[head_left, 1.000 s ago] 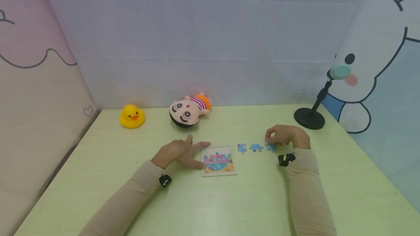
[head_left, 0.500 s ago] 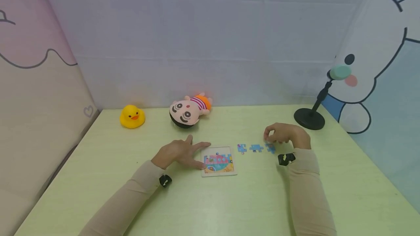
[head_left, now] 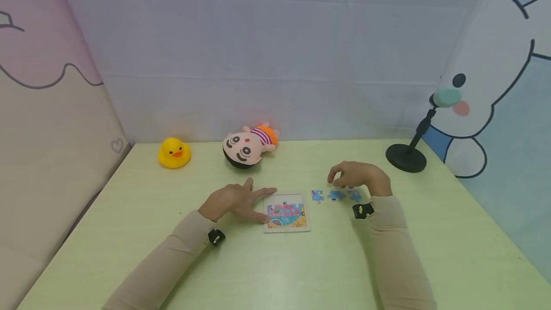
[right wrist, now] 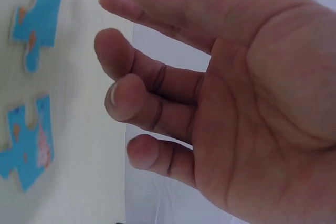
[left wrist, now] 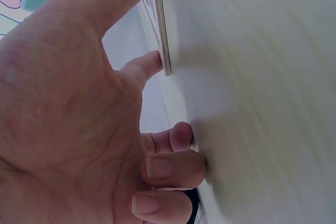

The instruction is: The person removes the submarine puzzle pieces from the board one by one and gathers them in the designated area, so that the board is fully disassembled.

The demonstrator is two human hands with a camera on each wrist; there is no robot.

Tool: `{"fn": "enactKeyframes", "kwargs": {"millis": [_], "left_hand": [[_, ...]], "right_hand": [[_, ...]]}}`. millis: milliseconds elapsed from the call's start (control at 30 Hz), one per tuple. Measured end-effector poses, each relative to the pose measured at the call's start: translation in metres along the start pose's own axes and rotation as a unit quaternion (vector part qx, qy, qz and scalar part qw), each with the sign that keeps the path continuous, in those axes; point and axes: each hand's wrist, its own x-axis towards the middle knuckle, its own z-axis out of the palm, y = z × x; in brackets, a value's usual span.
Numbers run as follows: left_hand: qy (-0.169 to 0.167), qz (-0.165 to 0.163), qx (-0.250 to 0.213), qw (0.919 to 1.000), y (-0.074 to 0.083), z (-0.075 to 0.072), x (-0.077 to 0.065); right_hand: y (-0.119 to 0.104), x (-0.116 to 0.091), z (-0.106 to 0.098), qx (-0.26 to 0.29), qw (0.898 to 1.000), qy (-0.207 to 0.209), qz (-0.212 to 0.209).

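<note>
A small square jigsaw puzzle in a pale frame [head_left: 287, 227] lies on the table, its picture partly filled with pink and blue pieces. My left hand [head_left: 234, 201] rests at its left side, thumb and index finger spread and touching the frame's edge; in the left wrist view the other fingers bend loosely over the table. Right of the frame, several loose blue puzzle pieces lie in a row, among them a left piece [head_left: 317, 195] and a middle piece [head_left: 335, 196]. Above the row hovers my right hand [head_left: 355, 174], holding nothing; its fingers [right wrist: 173, 108] are loosely bent, apart from the pieces.
Along the back of the table sit a yellow rubber duck [head_left: 174, 153] and a plush doll [head_left: 249, 145] lying on its side. A black stand [head_left: 406, 158] with a round base stands at the back right. A pale curtain [head_left: 275, 61] hangs behind the table.
My right hand has moved left, from over the rightmost loose piece to above the middle one, with nothing in it. The left hand stays at the frame.
</note>
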Motion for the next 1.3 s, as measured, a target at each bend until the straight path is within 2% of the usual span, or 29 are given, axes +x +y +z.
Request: {"fn": "enactKeyframes", "kwargs": {"millis": [167, 800, 1033, 1300], "left_hand": [[-0.006, 0.001, -0.003, 1.0000, -0.002, 0.001, 0.001], [-0.011, -0.006, -0.010, 0.9999, -0.002, 0.001, 0.000], [-0.012, -0.012, -0.010, 0.9998, -0.001, 0.001, -0.001], [-0.008, -0.002, 0.003, 1.0000, -0.002, 0.001, 0.000]], "right_hand": [[-0.014, 0.008, 0.005, -0.012, 1.000, -0.008, 0.003], [-0.043, 0.020, 0.016, -0.028, 0.998, -0.026, -0.059], [-0.055, 0.030, 0.029, -0.038, 0.996, -0.029, -0.078], [-0.066, 0.043, 0.043, -0.068, 0.993, -0.035, -0.094]]}}
